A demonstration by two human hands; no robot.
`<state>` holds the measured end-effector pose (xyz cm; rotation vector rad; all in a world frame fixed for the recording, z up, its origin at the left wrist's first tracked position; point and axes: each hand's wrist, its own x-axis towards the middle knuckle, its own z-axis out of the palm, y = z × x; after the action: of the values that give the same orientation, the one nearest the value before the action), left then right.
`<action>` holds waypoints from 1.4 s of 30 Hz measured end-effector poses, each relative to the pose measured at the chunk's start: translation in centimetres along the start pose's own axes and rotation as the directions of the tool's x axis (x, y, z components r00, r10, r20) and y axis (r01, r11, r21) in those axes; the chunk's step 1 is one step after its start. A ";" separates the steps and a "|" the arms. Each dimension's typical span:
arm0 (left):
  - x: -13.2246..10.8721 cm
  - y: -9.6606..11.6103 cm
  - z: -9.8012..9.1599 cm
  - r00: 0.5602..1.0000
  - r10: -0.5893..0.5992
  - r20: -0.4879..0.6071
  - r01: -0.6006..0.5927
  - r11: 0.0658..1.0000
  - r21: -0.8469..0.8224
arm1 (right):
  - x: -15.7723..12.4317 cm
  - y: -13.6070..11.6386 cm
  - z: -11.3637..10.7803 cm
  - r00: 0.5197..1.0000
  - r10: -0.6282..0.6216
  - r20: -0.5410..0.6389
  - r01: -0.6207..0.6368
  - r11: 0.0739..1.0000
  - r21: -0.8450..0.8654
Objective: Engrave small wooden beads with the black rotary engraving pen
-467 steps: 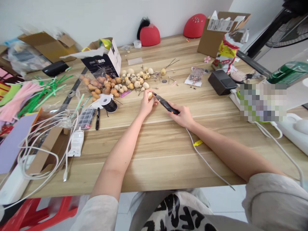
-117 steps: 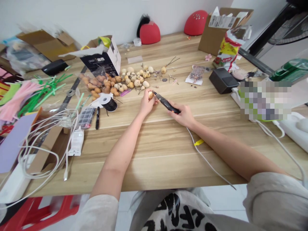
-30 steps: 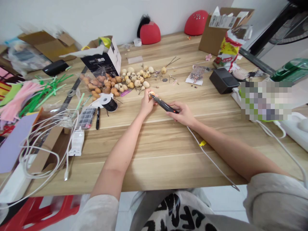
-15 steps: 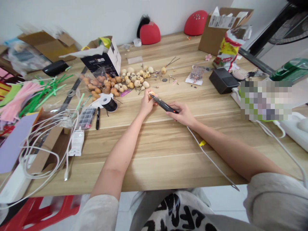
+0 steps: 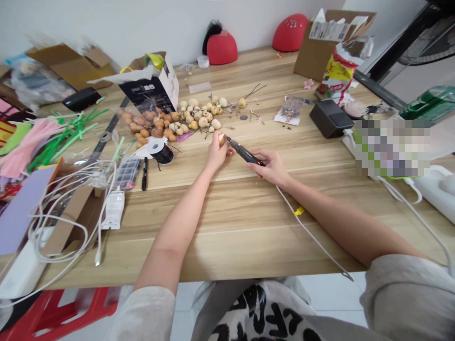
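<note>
Head view, just above frame centre: your left hand [image 5: 214,150] pinching small round tan bead [image 5: 222,139], your right hand [image 5: 272,166] grasping black pen-shaped tool [image 5: 245,154]; apparently tooling the bead, next move wanting steady alignment.

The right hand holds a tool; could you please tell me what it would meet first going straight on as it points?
The tool in the right hand would most likely meet the ball in the left hand first; depth leaves it unclear whether they touch now.
</note>
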<state>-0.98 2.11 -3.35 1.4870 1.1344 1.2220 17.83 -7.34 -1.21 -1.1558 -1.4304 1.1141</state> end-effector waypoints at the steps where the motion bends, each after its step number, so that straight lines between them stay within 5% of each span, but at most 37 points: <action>1: 0.0 0.0 0.0 1.000 0.002 -0.005 -0.002 1.000 -0.004 | 0.0 0.0 0.0 1.000 -0.003 0.010 0.003 1.000 0.001; 42: 0.0 -0.1 -0.1 1.000 0.007 0.021 -0.008 1.000 0.030 | 0.0 0.1 0.1 1.000 -0.012 0.001 0.012 0.999 -0.038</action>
<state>-1.10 2.10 -3.43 1.5247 1.1390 1.1966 17.78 -7.32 -1.35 -1.1720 -1.4626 1.0835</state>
